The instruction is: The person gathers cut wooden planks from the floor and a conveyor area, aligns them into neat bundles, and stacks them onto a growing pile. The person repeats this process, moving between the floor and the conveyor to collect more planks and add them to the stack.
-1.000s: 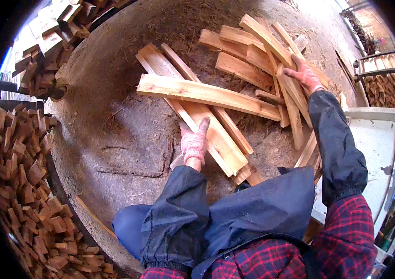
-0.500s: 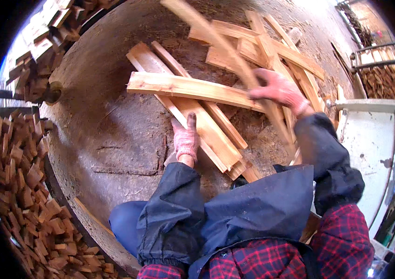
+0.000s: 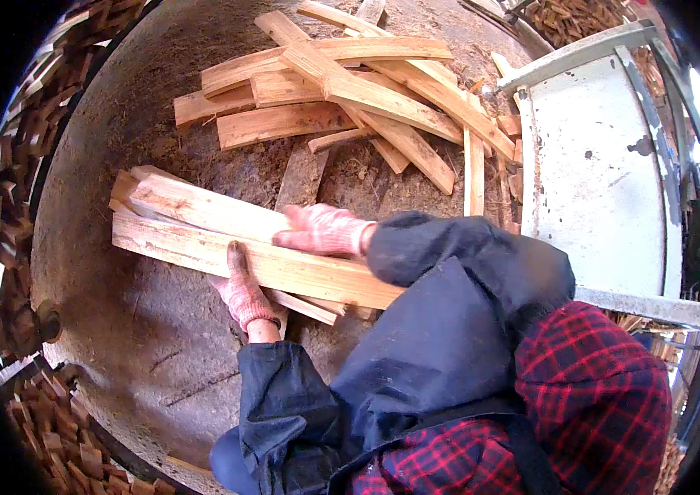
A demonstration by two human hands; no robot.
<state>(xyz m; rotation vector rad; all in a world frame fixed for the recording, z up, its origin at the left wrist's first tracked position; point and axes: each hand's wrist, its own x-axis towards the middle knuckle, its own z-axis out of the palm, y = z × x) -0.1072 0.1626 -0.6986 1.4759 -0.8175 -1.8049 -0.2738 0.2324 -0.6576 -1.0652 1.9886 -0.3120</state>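
Several long split wood boards lie gathered side by side in front of me, slanting from the left toward my lap. The nearest board (image 3: 300,272) shows a pale sawn face. My left hand (image 3: 244,290), in a pinkish knit glove, grips this board from its near side, thumb over the top and fingers hidden underneath. My right hand (image 3: 324,229), gloved alike, lies across the bundle from the other side, its fingers closed on the far board (image 3: 202,202). Shorter strips (image 3: 305,307) stick out under the bundle beside my left hand.
A loose heap of boards (image 3: 358,91) lies crosswise on the dirty floor (image 3: 144,330) beyond my hands. A worn white-painted stand (image 3: 601,173) is at the right. Stacked wood (image 3: 65,437) lines the left side. My dark apron (image 3: 424,330) covers my lap.
My right hand has come from the blurred strip at the right onto the bundle. My left hand keeps its grip. The view has turned right, and the bundle now lies flatter across it.
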